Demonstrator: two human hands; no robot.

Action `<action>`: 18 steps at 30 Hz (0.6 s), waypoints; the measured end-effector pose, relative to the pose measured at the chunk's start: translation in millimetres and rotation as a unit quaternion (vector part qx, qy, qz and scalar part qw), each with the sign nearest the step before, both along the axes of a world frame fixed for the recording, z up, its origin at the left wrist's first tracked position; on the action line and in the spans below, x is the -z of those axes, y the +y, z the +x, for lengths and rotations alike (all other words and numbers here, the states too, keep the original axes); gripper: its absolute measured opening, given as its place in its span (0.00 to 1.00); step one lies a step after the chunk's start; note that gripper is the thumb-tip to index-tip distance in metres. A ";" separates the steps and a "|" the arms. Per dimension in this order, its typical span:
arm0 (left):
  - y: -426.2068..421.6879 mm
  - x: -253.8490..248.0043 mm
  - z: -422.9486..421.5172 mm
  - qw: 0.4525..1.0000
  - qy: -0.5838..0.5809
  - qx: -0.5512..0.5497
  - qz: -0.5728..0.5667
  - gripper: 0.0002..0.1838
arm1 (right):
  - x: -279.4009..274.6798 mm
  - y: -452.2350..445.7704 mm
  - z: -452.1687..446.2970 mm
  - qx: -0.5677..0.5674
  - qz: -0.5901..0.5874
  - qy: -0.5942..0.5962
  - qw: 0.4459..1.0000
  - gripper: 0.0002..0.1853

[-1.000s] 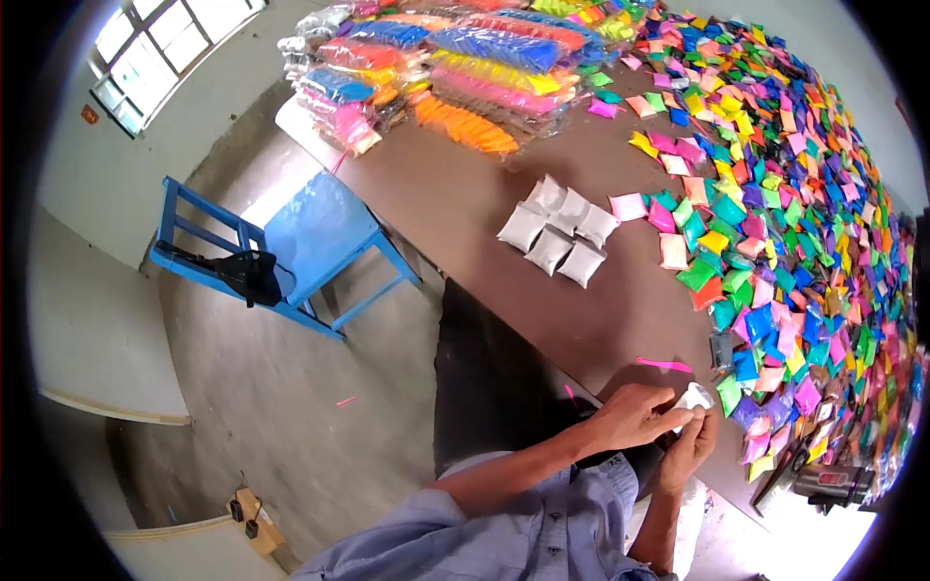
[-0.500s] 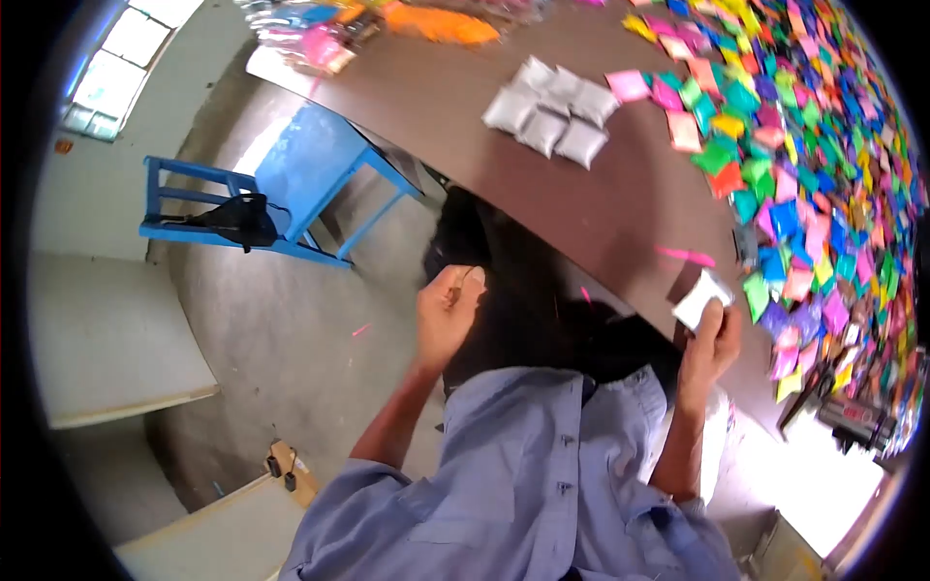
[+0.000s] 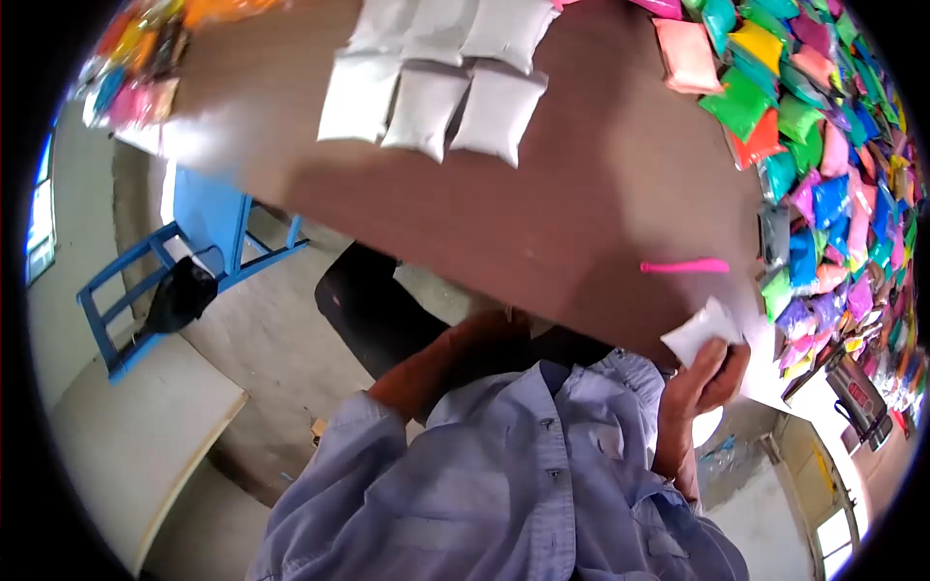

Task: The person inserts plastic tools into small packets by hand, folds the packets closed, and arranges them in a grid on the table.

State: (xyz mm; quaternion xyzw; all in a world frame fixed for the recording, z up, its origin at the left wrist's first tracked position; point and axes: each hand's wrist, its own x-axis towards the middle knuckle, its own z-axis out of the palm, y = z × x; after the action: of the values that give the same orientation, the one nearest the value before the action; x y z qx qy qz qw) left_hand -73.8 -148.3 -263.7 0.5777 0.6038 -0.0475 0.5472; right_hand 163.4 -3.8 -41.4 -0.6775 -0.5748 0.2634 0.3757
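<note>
My right hand (image 3: 705, 380) pinches a small white sachet (image 3: 701, 332) above the table's near right corner. Just beyond it, a pink plastic strip (image 3: 686, 266) lies flat on the brown table (image 3: 465, 218). My left hand (image 3: 492, 327) is low at the near table edge, in shadow. Its fingers look curled together; whatever they may hold is too dark to make out. Farther back, several plump white sachets (image 3: 423, 107) lie side by side in two rows, out of reach of both hands.
A big heap of colourful sachets (image 3: 823, 145) covers the table's right side. A dark box-like device (image 3: 857, 399) sits at the right edge. More coloured packets (image 3: 136, 73) are at the far left. A blue chair (image 3: 208, 223) with a black bag (image 3: 181, 295) stands left.
My view has come closer to the table and turned. My left hand has moved inward to the table edge. My right hand still holds the white sachet, now tilted differently.
</note>
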 end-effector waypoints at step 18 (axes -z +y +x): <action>12.2 -44.3 -106.1 1.000 0.008 0.009 0.019 0.14 | -13.2 -6.9 0.6 -0.084 -0.025 -0.179 0.980 0.16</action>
State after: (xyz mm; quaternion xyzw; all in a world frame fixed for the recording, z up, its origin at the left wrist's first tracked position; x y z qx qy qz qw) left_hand -179.9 -136.1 -219.3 0.5928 0.6039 -0.0461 0.5308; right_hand 163.9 -10.8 -28.2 -0.6722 -0.6808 0.1829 0.2263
